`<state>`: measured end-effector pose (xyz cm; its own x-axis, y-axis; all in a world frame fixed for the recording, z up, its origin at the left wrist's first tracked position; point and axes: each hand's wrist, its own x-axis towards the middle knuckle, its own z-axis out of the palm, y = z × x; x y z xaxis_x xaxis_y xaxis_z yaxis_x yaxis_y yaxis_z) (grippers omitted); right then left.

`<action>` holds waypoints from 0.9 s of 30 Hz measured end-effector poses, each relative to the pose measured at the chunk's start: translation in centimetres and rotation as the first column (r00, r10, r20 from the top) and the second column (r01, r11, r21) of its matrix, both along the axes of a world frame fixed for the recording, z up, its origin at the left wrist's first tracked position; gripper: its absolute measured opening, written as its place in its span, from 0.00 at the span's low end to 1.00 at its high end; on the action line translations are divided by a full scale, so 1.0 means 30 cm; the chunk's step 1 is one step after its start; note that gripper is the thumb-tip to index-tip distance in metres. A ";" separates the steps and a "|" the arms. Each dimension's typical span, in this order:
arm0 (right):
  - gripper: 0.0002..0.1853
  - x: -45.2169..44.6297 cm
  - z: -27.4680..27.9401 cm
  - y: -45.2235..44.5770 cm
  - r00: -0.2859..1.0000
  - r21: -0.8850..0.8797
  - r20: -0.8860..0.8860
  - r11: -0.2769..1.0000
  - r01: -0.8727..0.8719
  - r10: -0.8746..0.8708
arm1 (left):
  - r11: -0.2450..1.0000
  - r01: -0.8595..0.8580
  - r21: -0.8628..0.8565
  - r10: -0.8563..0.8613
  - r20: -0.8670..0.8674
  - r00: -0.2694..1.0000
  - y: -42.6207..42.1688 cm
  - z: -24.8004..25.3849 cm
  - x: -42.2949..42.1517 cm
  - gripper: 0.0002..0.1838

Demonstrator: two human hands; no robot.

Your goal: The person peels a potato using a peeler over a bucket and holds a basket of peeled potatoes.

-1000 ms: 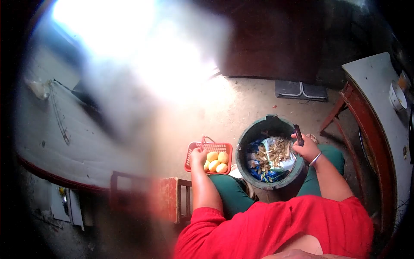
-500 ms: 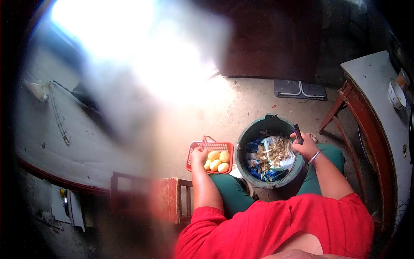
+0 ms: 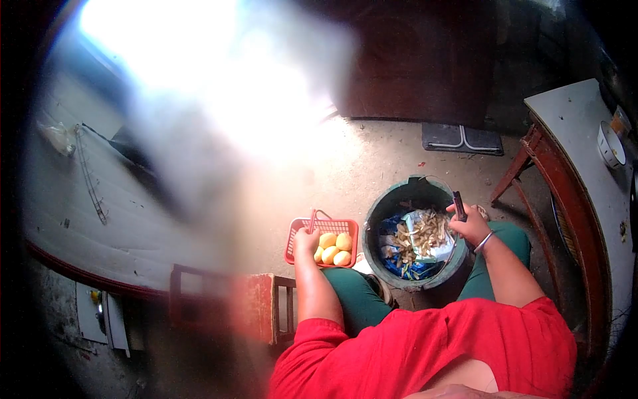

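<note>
- Left hand (image 3: 307,240): is closing its fingers narrowly about the red handle of the basket (image 3: 339,227).
- Basket: is standing left of the bucket, just beyond the left knee, and is holding several yellow oval pieces of produce (image 3: 327,241); their exact kind cannot be told.
- Right hand (image 3: 470,225): is gripping a dark tool (image 3: 458,203) upright at the bucket's right rim; its type cannot be told. A pale bracelet (image 3: 485,241) is circling the wrist.
- Bucket (image 3: 425,193): is standing between the knees, its green wall surrounding peelings (image 3: 422,236) that are lying on blue and white wrapping.
- Surroundings: a red wooden stool (image 3: 256,306) is standing near left, beside a large pale table (image 3: 80,219); on the right, another table (image 3: 571,110) is bearing a white bowl (image 3: 609,146).
</note>
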<state>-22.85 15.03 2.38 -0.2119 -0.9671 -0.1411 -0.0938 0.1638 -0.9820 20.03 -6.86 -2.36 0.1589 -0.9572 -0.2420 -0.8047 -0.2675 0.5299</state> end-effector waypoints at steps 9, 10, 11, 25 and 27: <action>0.18 0.002 0.008 -0.002 1.000 -0.026 -0.007 1.000 0.000 -0.001 | 1.000 0.012 0.007 -0.013 0.015 1.000 0.041 0.081 -0.044 0.24; 0.18 0.002 0.008 -0.002 1.000 -0.026 -0.007 1.000 0.000 -0.001 | 1.000 0.015 0.003 -0.015 0.013 1.000 0.038 0.075 -0.041 0.24; 0.18 0.002 0.007 -0.002 1.000 -0.011 -0.007 1.000 0.007 -0.007 | 1.000 0.015 0.004 -0.015 0.013 1.000 0.031 0.062 -0.035 0.24; 0.18 0.002 0.000 -0.003 1.000 -0.008 0.008 1.000 0.021 -0.021 | 0.979 0.105 -0.176 -0.112 -0.030 0.993 -0.072 -0.155 0.072 0.14; 0.18 0.002 0.003 -0.002 1.000 -0.008 -0.015 1.000 0.016 -0.016 | 0.978 0.112 -0.176 -0.119 -0.024 0.993 -0.076 -0.166 0.074 0.14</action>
